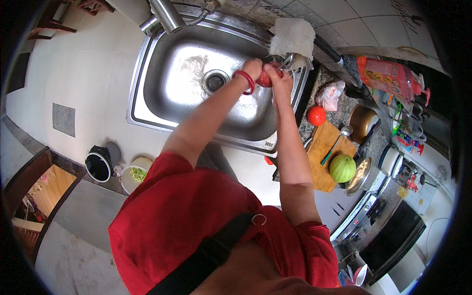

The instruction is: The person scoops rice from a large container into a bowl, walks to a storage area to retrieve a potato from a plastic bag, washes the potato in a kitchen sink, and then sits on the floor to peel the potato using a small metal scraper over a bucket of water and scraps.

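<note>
Together, a red tomato (265,78) is gripped by left hand (252,68) and right hand (278,76) over the sink (187,83), at twelve o'clock, so runoff is caught.

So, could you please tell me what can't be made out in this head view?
- Red thing: both hands, left hand and right hand, wrap it; its kind is unclear.
- Tap: mostly behind the hands and white cloth; running water can't be told.
- Bucket contents: too small, partly behind the red shirt.
- Pot inside: too small.
</note>
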Tool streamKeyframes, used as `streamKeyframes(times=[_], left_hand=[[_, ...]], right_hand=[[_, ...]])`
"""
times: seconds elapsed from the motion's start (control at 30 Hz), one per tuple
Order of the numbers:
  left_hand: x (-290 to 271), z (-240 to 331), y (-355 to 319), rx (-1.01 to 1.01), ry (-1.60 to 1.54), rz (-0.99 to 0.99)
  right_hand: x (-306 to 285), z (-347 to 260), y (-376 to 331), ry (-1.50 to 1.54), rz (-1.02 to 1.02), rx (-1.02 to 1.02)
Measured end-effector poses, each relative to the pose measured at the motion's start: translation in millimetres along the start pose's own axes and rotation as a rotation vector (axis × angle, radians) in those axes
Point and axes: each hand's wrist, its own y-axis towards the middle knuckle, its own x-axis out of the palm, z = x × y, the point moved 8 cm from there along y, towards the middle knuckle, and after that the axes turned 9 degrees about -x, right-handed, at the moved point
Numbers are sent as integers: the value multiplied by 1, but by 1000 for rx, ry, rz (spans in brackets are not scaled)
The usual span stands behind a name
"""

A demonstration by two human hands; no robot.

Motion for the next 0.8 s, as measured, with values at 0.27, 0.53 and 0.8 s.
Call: streamKeyframes(times=[0.27, 0.53, 0.8], left_hand=[[1, 21, -41, 398, -371, 232], [17, -1, -41, -195, -1178, -48], [-7, 68, -73, 397, 106, 209]], right_hand=[[-9, 51, 3, 696, 357, 314], [-11, 19, -32, -340, 136, -136], [0, 64, -9, 246, -223, 464]])
